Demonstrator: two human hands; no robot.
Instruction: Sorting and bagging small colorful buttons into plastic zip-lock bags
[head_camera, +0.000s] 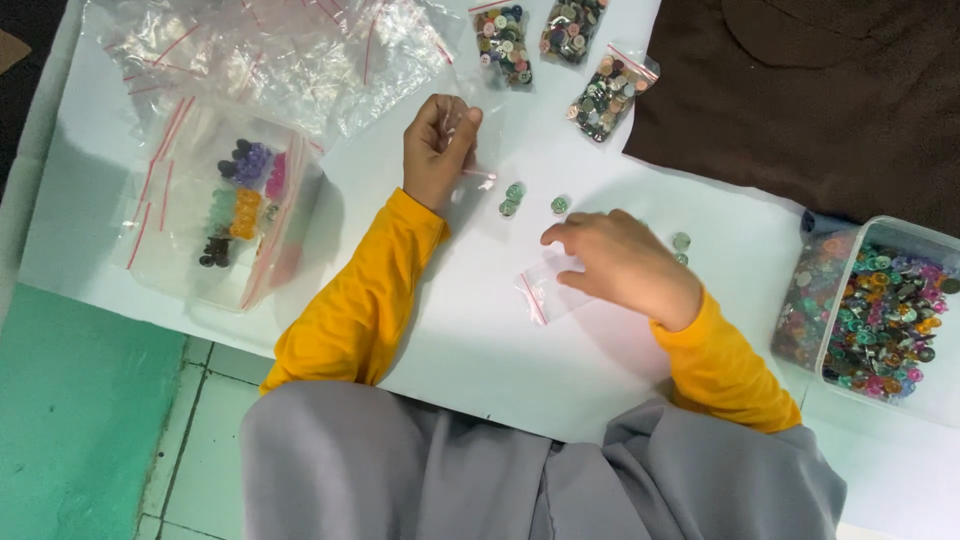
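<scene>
Left hand (437, 150) fisted, pinching small clear zip bag (478, 178). Right hand (622, 262) flat on another zip bag (548, 290) (palm down). Green buttons (513, 198) lie between hands, nearer left.

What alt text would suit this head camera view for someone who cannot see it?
Two hands in yellow sleeves work over a white table: the left hand pinches something small, the right hand rests on a small clear bag near loose green buttons. Bagged buttons and a full tub surround them.

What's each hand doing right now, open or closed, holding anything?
Left hand: closed, pinching a small clear zip bag.
Right hand: fingers bent, resting on another small zip bag; whether it grips it cannot be told.
</scene>
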